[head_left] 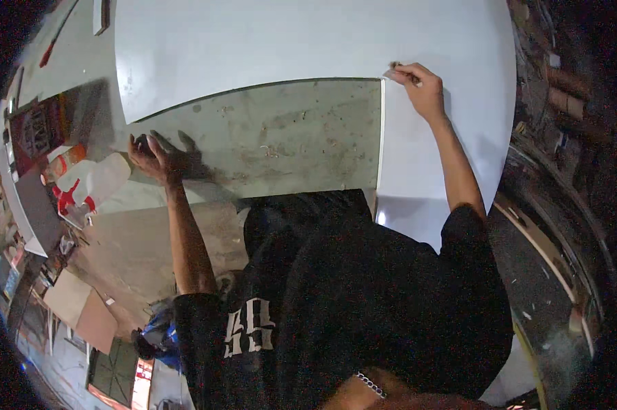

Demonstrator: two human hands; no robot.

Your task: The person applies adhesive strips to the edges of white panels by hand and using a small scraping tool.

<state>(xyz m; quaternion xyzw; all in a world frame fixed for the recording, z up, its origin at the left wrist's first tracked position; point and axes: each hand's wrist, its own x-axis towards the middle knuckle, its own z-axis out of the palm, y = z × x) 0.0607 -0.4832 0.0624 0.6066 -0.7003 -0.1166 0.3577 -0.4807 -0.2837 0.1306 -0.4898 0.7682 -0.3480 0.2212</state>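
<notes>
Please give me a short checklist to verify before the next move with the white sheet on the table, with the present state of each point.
1. Right hand at the inner corner of the white sheet: ok; fingers pinch something small there, what it is: cannot tell.
2. Left hand braced on the grey worktop: ok, fingers spread; a dark thing lies under them.
3. Sheet lying flat: cannot tell.
4. White jug with red parts clear of the sheet: ok.
5. Bare worktop clean: not ok, specks and stains show.
</notes>
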